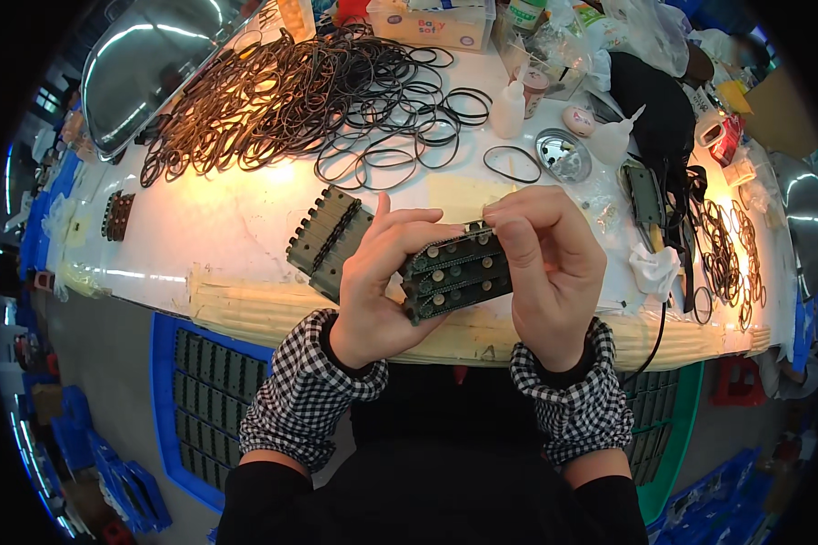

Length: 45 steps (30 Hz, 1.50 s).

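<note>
1. The green block (pixel 454 272) is held up at the tabletop's (pixel 232 218) near edge; its long axis seems to run left to right, the right end angled slightly toward the far edge.
2. The left hand (pixel 373 295) is partly curled, holding the block's left end.
3. The right hand (pixel 561 277) is bent nearly closed, thumb and forefinger at the block's far right corner; whether they grip it or some small part, I cannot tell.
4. A second block (pixel 338 262) lies just left of the left hand; a black loop (pixel 486 165) lies beyond the right hand.
5. Room for moving looks widest toward the tabletop's left edge.
</note>
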Available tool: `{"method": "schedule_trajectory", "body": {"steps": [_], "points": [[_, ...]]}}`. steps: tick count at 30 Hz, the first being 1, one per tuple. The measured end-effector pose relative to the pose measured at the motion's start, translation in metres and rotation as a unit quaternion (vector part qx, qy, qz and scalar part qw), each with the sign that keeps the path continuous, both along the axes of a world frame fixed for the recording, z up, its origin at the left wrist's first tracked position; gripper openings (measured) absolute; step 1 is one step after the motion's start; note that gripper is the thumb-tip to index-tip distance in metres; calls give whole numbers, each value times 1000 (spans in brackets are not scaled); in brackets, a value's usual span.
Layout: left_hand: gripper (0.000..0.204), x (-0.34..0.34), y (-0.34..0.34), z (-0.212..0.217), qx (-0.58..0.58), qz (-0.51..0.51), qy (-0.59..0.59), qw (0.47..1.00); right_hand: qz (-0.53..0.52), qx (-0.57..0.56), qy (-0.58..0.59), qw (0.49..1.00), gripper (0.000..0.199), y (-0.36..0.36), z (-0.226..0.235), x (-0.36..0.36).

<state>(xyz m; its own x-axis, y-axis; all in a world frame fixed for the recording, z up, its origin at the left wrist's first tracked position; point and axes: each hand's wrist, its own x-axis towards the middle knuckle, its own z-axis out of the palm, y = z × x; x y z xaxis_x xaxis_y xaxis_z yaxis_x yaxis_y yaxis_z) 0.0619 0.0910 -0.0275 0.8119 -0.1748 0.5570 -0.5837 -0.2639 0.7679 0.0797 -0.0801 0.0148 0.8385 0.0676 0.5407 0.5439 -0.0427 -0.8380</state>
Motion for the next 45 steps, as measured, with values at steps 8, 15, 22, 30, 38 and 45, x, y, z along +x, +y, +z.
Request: {"method": "schedule_trajectory", "body": {"steps": [8,15,22,30,38,45], "points": [[51,0,0,0,6,3,-7,1000,-4,-6,4,1000,8,1,0,-1],[52,0,1,-1,9,5,-8,1000,-3,-17,12,1000,7,-4,3,-5],[52,0,1,-1,5,3,-4,1000,-9,-63,10,998,8,-5,3,-10],[52,1,1,-1,3,0,-1,1000,-15,-64,3,998,10,-3,1,-10],[51,0,2,0,5,1,0,1000,-18,-63,-7,998,10,-3,0,-9],[50,0,3,0,5,-1,6,1000,-27,-52,-1,998,9,-3,-2,-9]]}}
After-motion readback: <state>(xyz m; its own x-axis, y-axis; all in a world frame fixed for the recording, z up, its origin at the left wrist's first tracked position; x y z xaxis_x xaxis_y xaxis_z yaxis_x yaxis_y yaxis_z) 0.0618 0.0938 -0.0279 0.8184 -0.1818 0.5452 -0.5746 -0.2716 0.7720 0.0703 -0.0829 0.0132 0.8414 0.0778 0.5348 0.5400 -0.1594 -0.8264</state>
